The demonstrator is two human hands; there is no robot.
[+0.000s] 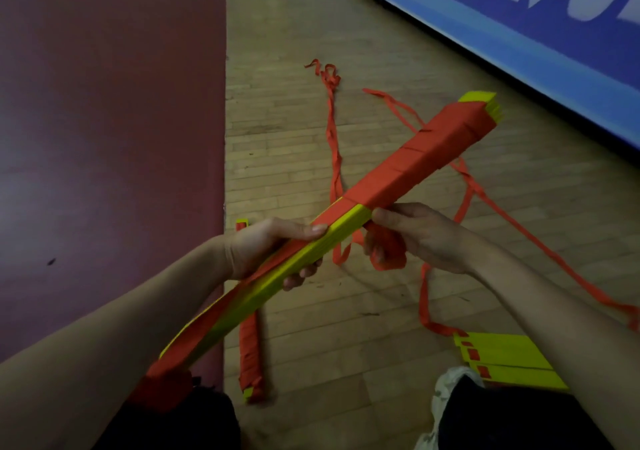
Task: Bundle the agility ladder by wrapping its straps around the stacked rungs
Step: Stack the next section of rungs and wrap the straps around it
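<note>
Above a wooden floor (346,345), the left hand (273,248) closes its grip round the yellow stacked rungs (346,223) — far half bound in orange strap (415,158) — while the right hand (426,238) clutches bunched strap just beside the stack.

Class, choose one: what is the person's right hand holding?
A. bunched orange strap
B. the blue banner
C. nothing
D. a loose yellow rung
A: the right hand curls round bunched orange strap just under the stacked rungs, which the left hand grips.
</note>
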